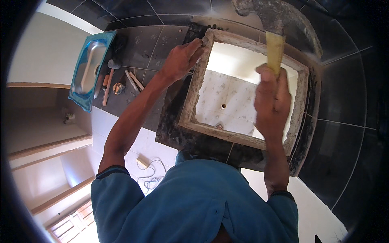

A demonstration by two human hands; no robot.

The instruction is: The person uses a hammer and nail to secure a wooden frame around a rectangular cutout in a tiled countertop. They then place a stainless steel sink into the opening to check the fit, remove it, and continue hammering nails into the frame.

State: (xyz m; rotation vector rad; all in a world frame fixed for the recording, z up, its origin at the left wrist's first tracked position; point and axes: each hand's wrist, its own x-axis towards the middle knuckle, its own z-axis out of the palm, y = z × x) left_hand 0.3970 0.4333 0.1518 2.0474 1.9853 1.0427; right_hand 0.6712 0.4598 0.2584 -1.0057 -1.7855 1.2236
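Note:
My right hand (272,101) is wrapped round the yellow handle of a claw hammer (274,50). The hammer is raised over the right side of a rectangular cut-out, its dark, worn head toward the far wall. A rough, chipped rim (190,109) surrounds the cut-out in the black tiled counter (174,125). At the rim's far left corner my left hand (182,60) is closed, fingertips pressed together. Whatever those fingers hold, if anything, is too hidden to name. Through the cut-out show a pale, speckled floor and a small round hole (223,106).
To the left, a steel sink (91,65) with blue film on its rim lies by the counter. Near it are a mallet (114,64), a round roll (118,88) and thin sticks (133,81). A cable (150,178) lies on the floor. Dark wall tiles (340,89) stand at the right.

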